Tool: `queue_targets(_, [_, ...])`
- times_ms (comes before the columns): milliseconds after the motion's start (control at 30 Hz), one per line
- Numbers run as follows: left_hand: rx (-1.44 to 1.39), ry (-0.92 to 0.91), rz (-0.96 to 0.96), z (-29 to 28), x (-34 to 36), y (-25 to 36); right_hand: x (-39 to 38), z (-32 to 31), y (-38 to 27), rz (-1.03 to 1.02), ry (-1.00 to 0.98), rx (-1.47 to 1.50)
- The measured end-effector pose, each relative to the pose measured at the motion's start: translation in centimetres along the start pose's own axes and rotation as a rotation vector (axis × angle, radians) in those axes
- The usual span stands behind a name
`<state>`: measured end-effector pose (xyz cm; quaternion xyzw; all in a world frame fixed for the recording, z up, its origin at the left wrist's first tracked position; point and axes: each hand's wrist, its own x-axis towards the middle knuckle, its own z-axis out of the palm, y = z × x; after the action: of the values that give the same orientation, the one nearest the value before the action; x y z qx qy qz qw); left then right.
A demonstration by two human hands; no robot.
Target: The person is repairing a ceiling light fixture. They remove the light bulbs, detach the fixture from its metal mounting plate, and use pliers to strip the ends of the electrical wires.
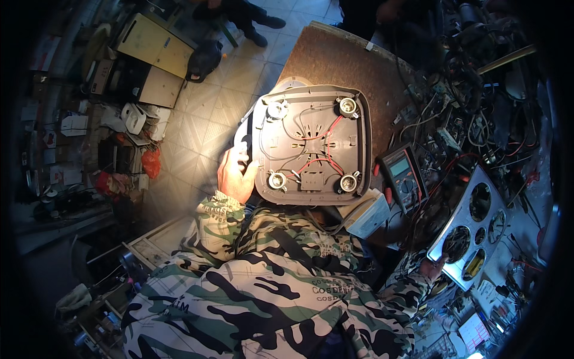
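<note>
My left hand [238, 173] grips the left edge of a square grey plastic appliance base [281, 146], which has four round metal sensor feet and red and dark wires inside. At the lower right, my right hand [431, 268] is closed on the lower left edge of a silver metal panel [470, 222] with large round openings, held at a tilt. A multimeter [399, 176] lies between the base and the panel, with a red probe [376, 169] beside it. A pale book-like block [368, 215] sits below the base's right corner.
A worn brown board [335, 60] extends behind the base. Tangled cables and parts [448, 131] crowd the right. Shelves of clutter [66, 143] and cream cabinets [152, 42] line the left along the tiled floor [197, 131]. Another person's legs and shoes [251, 24] show at the top.
</note>
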<state>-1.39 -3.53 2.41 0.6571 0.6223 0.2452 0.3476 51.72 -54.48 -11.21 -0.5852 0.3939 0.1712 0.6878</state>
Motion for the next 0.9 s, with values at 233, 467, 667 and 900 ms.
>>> queue_targets(233, [0.129, 0.027, 0.385, 0.6, 0.4, 3.4, -2.8, -0.7, -1.5, -0.036, 0.036, -0.103])
queue_targets(467, [0.152, 0.033, 0.451, 0.7, -0.2, 3.4, -3.0, -2.2, -1.1, -0.052, 0.075, -0.154])
queue_targets(667, [0.120, 0.051, 0.222, 0.0, -0.3, 1.3, -2.6, -3.3, -0.8, -0.053, 0.090, -0.224])
queue_targets(900, [0.172, 0.063, 0.336, 0.6, 0.0, 1.5, -3.1, -4.9, -0.8, -0.062, 0.110, -0.266])
